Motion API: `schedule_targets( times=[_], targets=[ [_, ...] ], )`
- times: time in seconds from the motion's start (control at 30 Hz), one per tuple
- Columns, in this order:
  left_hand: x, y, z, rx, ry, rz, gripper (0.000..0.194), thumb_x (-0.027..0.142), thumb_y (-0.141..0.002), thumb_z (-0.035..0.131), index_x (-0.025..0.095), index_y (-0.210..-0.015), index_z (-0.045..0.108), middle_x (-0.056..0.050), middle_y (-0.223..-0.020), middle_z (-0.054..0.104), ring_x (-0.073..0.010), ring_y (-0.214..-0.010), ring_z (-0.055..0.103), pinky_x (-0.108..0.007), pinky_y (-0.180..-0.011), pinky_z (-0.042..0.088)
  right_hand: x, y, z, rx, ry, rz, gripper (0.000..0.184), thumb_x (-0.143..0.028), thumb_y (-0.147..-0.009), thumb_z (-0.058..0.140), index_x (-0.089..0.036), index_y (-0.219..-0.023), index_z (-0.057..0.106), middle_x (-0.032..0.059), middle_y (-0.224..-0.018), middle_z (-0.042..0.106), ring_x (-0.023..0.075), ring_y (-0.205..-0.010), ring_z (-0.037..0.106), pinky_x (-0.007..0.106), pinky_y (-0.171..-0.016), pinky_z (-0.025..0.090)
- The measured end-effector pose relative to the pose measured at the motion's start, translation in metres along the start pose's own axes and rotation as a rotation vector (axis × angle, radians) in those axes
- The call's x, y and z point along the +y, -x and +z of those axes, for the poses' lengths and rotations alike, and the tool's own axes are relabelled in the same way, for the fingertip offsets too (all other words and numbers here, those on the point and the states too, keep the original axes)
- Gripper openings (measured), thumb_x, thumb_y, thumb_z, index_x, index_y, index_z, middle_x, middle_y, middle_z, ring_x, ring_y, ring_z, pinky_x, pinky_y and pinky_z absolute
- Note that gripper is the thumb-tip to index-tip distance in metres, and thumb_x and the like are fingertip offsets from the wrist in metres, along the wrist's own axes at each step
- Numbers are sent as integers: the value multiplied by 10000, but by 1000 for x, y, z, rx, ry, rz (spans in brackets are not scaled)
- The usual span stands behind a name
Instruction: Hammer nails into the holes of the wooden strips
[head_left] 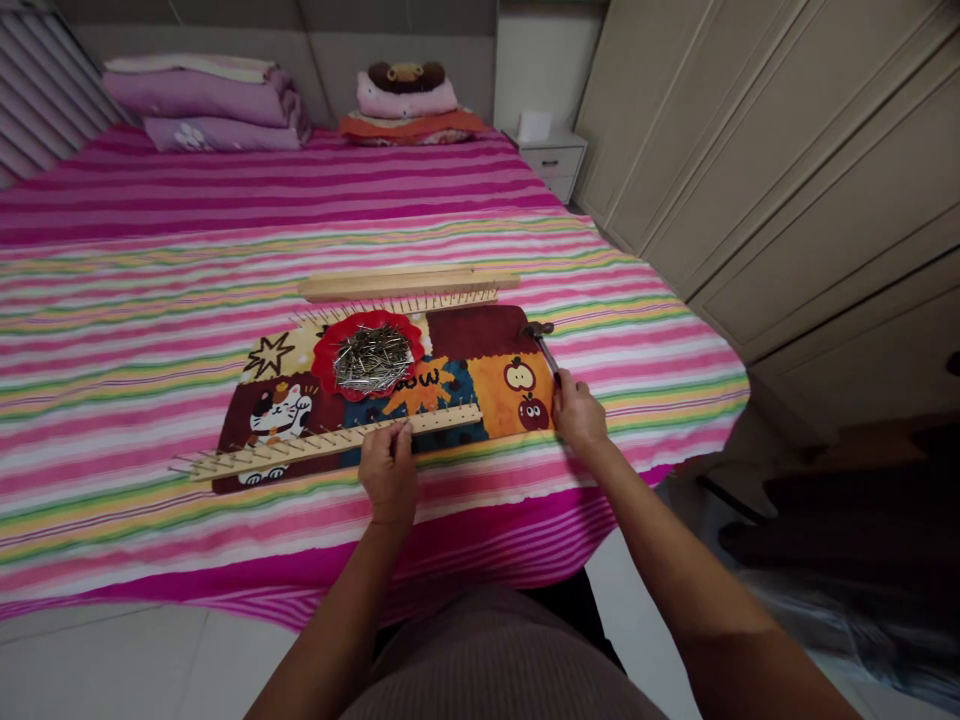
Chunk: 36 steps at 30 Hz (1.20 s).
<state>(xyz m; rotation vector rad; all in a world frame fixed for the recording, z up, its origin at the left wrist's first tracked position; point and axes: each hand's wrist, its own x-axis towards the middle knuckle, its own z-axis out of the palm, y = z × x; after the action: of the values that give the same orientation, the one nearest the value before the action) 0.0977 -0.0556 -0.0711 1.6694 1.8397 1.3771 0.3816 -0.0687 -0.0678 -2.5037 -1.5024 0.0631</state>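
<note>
My left hand [388, 476] is closed at the near edge of a wooden strip [446, 418] with nails standing along it; whether a nail is also between its fingertips I cannot tell. The strip lies slanted across a patchwork mat [480, 335] with cat and apple pictures. In my right hand [579, 412] is the handle of a hammer [550, 358], its head resting at the mat's right edge. A red scalloped bowl [324, 362] full of loose nails sits on the mat beyond the strip.
Behind the bowl lies another nail-studded strip [457, 298], with plain wooden strips [390, 284] beyond it. All rest on a bed with a striped sheet [150, 350]. Folded bedding [217, 100] is piled at the far end. A nightstand [553, 160] and wardrobe [787, 150] stand right.
</note>
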Motion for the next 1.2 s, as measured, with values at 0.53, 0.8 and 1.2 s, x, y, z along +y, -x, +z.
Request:
schedule_targets(
  times=[0.53,0.8,1.2],
  targets=[
    [-20,1,9,26,-124,382,198,291,-906,477,198,-806,621,-49,-752,609,-185,-756,540,-323,-742,428,-50,160,-73,-627,-1309,53,529,-505,-853,539,-244,-1311,494,-43,-694,493,61,-448,376,185,-403,273],
    [-21,1,12,19,-116,384,201,274,-916,457,201,-816,615,-46,-737,588,-186,-737,526,-334,-724,419,-62,164,-68,-606,-1176,-122,449,-422,-936,449,-249,-1350,469,-52,-661,408,68,-499,334,187,-440,257],
    [-16,1,8,57,-166,476,199,209,-917,451,188,-758,568,-35,-687,554,-179,-695,494,-318,-684,397,-74,161,-77,-414,-1003,-325,405,-362,-949,419,-257,-1329,510,0,-762,582,135,-723,562,245,-690,468]
  ],
)
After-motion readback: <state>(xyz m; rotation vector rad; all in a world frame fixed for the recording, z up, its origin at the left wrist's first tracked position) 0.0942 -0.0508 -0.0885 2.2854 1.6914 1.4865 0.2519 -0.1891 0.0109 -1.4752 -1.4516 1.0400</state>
